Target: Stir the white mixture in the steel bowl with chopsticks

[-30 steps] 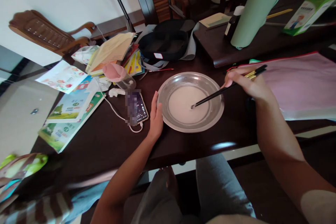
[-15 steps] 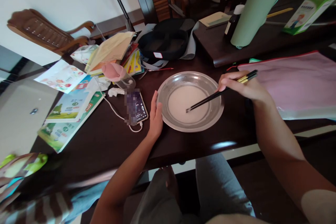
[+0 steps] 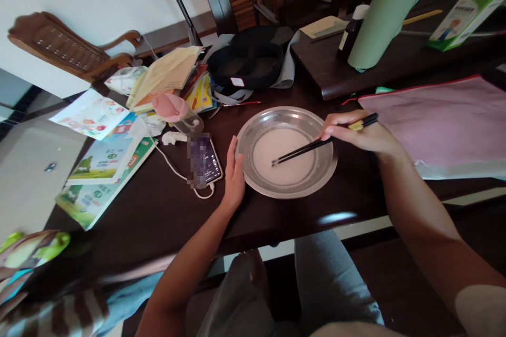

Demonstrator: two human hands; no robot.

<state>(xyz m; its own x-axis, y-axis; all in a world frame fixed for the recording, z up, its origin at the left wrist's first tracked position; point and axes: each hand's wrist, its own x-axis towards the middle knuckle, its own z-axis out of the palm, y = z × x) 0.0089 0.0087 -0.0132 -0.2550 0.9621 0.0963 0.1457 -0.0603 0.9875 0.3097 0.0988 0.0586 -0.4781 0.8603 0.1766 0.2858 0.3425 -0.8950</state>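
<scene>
A shallow metal basin (image 3: 290, 191) with a wide rim stands on the dark table, holding a milky white liquid (image 3: 284, 147). My left hand (image 3: 234, 179) grips the basin's left rim, its fingers extended along the outer side. Over the right rim, my right hand (image 3: 351, 131) is closed around a pair of black chopsticks (image 3: 302, 151) with gold bands near their upper ends. The chopstick tips are together at the liquid, left of the basin's middle. How deep they reach I cannot tell.
Left of the basin lie a charging phone (image 3: 205, 159), a cup with a pink lid (image 3: 174, 108) and several books (image 3: 98, 163). Behind it is an open black case (image 3: 247, 66). A pink zip pouch (image 3: 438, 126) lies right; a green cylinder (image 3: 389, 16) stands on a raised ledge.
My right hand has moved slightly left with the chopsticks, and their tips have shifted left and a little up in the liquid. My left hand and the basin stay put.
</scene>
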